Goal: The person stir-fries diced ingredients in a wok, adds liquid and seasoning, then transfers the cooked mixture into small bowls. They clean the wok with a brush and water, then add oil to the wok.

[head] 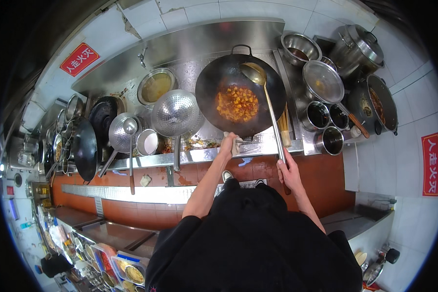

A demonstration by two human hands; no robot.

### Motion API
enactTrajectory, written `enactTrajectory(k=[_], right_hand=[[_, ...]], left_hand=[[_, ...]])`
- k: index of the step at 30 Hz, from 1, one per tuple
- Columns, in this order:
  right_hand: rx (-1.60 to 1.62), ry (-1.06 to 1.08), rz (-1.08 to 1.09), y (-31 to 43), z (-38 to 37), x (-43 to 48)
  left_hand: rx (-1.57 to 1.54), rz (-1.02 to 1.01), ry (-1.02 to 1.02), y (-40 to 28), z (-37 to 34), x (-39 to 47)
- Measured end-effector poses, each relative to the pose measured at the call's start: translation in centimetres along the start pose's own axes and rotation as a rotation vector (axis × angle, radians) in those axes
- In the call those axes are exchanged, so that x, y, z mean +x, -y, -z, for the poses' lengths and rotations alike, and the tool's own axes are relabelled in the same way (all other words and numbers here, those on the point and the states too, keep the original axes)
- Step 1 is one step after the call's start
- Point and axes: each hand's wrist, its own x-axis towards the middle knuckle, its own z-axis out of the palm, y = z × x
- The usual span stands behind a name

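Observation:
A large black wok stands on the range in front of me, with cubed food in reddish-brown sauce at its bottom and faint steam above. My left hand grips the wok's near handle through a folded pale cloth. In my right hand is the wooden-ended handle of a long metal ladle; its bowl rests over the wok's upper right inside, apart from the food. A bamboo brush lies right of the wok, partly behind the ladle's handle.
Left of the wok are a perforated strainer, a bowl of yellowish liquid and another wok. A mesh strainer, metal pots and a lidded stockpot stand right. Food tubs line the counter behind me.

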Motion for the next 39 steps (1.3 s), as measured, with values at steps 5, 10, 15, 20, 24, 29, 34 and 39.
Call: enactTrajectory(k=[5,10,15,20,24,29,34,39], right_hand=[[-0.085,0.052,-0.09,0.5,2.9,-1.1],[-0.169,0.13,-0.164,0.4,4.7,-1.7],[-0.334,0.23,-0.191,-1.1,3.4,2.4],[-0.791,0.186,0.069,-3.6,-0.3,6.5],[-0.956,0.197,0.116,-4.8,-0.5,4.1],[-0.96,0.265,-0.002,-4.1,2.1,1.2],[-0.849,0.132,0.162,-4.6,1.6,3.4],[-0.881,0.162,-0.073,-6.1,1.3,2.0]], left_hand=[[-0.071,-0.089,-0.008,3.7,3.4,-4.5],[0.04,-0.008,-0.068,5.8,6.0,-9.1],[0.195,-0.089,-0.237,8.5,6.2,-12.2],[0.089,-0.165,-0.217,10.1,6.7,-13.1],[0.086,-0.142,-0.225,11.1,7.1,-12.2],[0.01,-0.24,-0.199,11.7,7.5,-11.2],[0.042,-0.194,-0.228,11.3,7.4,-11.5],[0.039,-0.183,-0.256,11.0,6.9,-11.9]])
